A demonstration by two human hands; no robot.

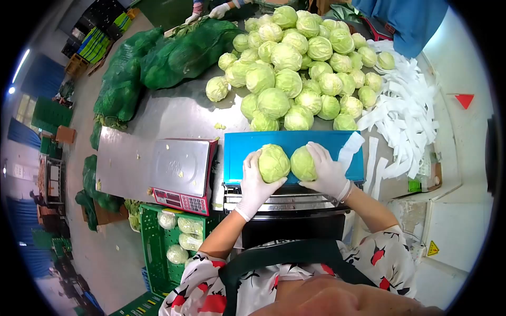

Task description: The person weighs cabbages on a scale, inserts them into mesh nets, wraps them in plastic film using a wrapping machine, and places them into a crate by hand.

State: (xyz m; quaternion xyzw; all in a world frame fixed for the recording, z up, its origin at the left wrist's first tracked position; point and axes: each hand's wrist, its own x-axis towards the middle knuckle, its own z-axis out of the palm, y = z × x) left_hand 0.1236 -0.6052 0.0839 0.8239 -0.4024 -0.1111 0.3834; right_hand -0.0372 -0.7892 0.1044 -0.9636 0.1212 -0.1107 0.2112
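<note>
My gloved left hand [255, 184] is wrapped round the outer side of a pale green cabbage [274, 164]. Another cabbage [302, 164] sits just to its right, gripped from the far side and the right by my gloved right hand [329, 171]. Both heads rest on or just above a blue board [243, 143], close beside each other. A white strip [351, 146] lies at the board's right end, near my right hand. Below the board runs a metal-edged machine [287, 202], partly covered by my wrists.
Beyond the board lies a large heap of cabbages [287, 56]. White strips [406, 110] pile up on the right. A weighing scale [182, 168] stands left, above a green crate [153, 253] holding several wrapped cabbages. Green net sacks [184, 52] lie at far left; another person's gloved hands [219, 10] are behind.
</note>
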